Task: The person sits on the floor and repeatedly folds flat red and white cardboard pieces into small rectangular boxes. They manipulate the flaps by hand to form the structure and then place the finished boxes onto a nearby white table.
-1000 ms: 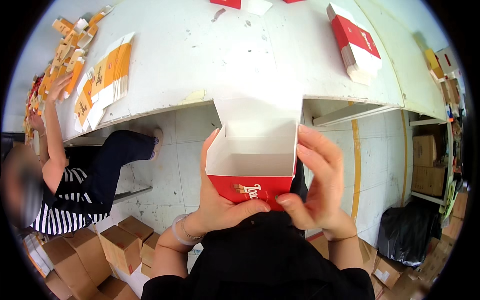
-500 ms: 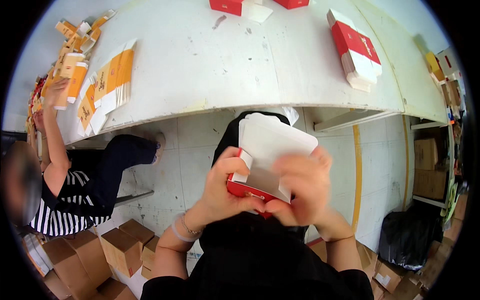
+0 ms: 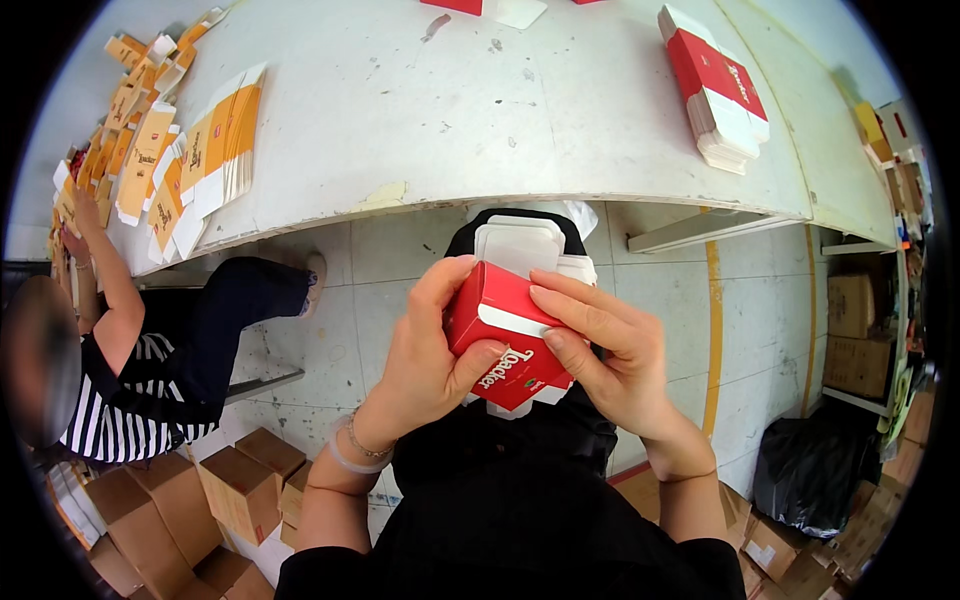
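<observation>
A small red carton (image 3: 512, 345) with white edges is between my hands above my lap. My left hand (image 3: 425, 345) grips its left side, thumb across the printed front and fingers behind the top. My right hand (image 3: 610, 345) holds the right side, its fingertips pressed on the upper panel by a white flap (image 3: 515, 322). White unprinted carton flaps (image 3: 520, 243) show behind it on my lap; whether they belong to this carton or to others under it, I cannot tell.
On the white table (image 3: 400, 110) ahead lies a stack of flat red cartons (image 3: 712, 90) at right. Flat yellow cartons (image 3: 225, 140) lie at left, where a person in a striped top (image 3: 140, 400) handles more. Brown boxes (image 3: 240, 485) and a black bag (image 3: 815, 470) stand on the floor.
The carton has turned from showing its open white inside to showing its red printed outside. My right hand, blurred before, now rests on it. The other person's hands have shifted among the yellow cartons.
</observation>
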The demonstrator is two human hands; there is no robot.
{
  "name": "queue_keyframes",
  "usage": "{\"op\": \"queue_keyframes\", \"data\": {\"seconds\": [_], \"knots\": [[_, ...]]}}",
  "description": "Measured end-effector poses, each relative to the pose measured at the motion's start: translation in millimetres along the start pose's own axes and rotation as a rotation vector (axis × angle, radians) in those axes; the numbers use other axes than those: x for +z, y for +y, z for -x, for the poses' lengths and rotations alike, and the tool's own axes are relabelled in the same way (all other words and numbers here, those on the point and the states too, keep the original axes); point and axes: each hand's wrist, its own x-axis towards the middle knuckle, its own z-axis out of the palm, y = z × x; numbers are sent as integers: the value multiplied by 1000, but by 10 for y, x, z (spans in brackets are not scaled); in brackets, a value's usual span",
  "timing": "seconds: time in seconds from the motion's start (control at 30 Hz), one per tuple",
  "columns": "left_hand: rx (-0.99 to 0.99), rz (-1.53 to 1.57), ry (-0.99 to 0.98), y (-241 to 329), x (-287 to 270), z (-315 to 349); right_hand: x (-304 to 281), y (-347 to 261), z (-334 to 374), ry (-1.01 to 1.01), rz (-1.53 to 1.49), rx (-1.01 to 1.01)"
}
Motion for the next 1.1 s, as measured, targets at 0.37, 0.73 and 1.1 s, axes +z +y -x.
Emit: {"op": "queue_keyframes", "data": {"seconds": [0.37,0.73,1.1], "knots": [[42,23,4,68,43,-29,-34,-54,-13,-4,165,-68],[-150,221,-30,47,-5,20,-180,83,-50,-250,179,-189],[-206,62,-65,13,180,-35,-3,330,120,-285,102,-164]]}}
